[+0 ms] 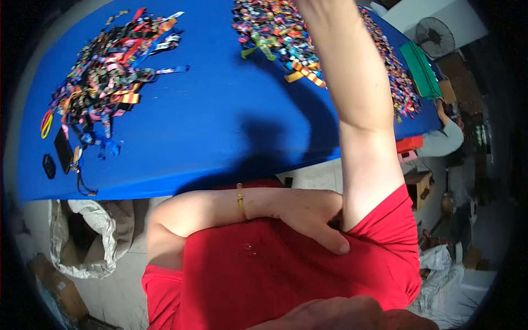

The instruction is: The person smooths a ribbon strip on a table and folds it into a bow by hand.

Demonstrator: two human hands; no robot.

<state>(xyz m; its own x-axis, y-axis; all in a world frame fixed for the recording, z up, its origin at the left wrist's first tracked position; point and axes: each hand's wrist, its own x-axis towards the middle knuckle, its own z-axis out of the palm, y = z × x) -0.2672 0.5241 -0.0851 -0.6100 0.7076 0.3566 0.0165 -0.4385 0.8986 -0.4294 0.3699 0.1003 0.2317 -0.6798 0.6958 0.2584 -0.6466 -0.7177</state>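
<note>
My left forearm lies across my red shirt, with a yellow bracelet (240,202) on the wrist. My left hand (308,214) rests in the crook of my right armpit; its thumb is stretched out apart, and the other fingers are hidden by the right arm. It holds nothing that I can see. My right arm (360,82) reaches forward over the blue table (214,110), and its hand is beyond the top edge of the picture. Beneath that arm lies a wide spread of small multicoloured fabric strips (280,33).
On the table's left lies a tangled heap of patterned straps (115,71), beside a dark phone-like slab (63,149) and a small black object (49,166). A white sack (99,242) stands below the edge. At the right are a fan (434,37), a green box (421,71) and another person's arm (441,113).
</note>
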